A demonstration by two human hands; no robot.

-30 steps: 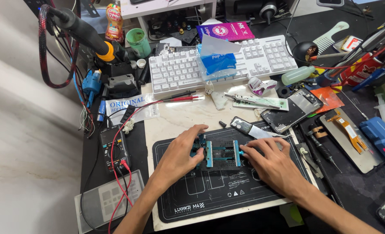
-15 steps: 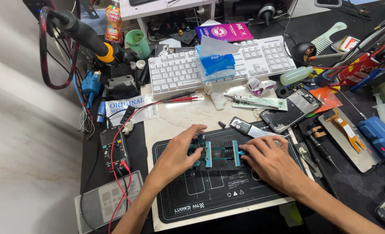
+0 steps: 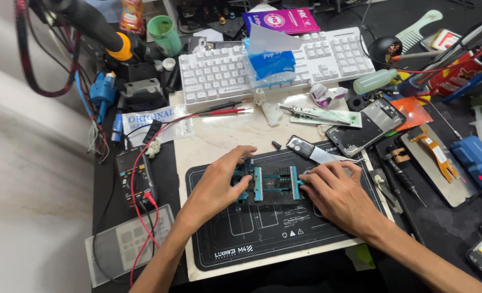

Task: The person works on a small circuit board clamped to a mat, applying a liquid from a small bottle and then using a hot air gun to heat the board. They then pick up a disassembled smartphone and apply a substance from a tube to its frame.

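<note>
Neither hand has shifted since earlier: left hand (image 3: 217, 187) and right hand (image 3: 336, 192) grip opposite ends of the blue-clamped metal circuit-board holder (image 3: 272, 184), resting on the black rubber work mat (image 3: 262, 239). Beyond lies a white keyboard (image 3: 219, 73).

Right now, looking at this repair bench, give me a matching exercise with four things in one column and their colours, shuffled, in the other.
Things:
1. keyboard
2. work mat
3. cup
4. circuit board clamp between the left hand and right hand

Colours:
A. green
B. teal blue
C. white
D. black

Pairs: 1-C, 2-D, 3-A, 4-B
</note>
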